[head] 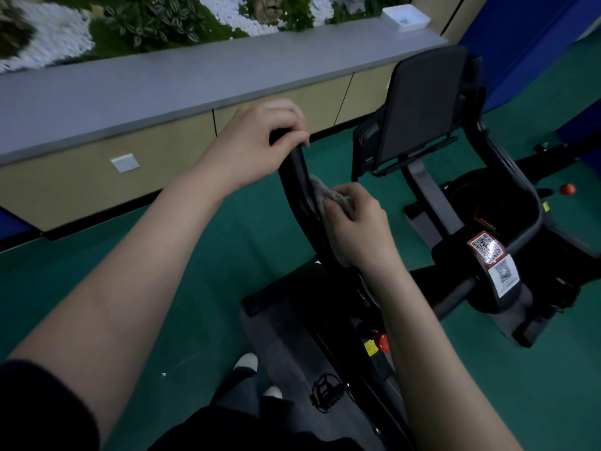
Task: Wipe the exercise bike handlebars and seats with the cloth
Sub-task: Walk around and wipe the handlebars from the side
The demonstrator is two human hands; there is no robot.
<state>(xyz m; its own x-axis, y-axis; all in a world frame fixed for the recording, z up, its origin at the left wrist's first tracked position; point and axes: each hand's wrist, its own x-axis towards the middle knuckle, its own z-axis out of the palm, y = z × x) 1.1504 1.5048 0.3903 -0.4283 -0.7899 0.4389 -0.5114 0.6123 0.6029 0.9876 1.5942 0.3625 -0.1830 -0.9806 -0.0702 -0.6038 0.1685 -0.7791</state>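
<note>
The right hand [354,222] pinches the grey cloth [320,194], which looks soft and light, bunched against the side of the black handlebar [296,169]. Farther up, the grip of the left hand [260,141] is curled around the top end of this stiff bar, probably to steady it.

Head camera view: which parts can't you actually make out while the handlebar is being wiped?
Head view only:
- handlebar top end: covered by the left hand gripping it.
- cloth: mostly hidden under the right hand holding it.
- QR stickers: too blurred to read.
- white tray contents: too small.
</note>
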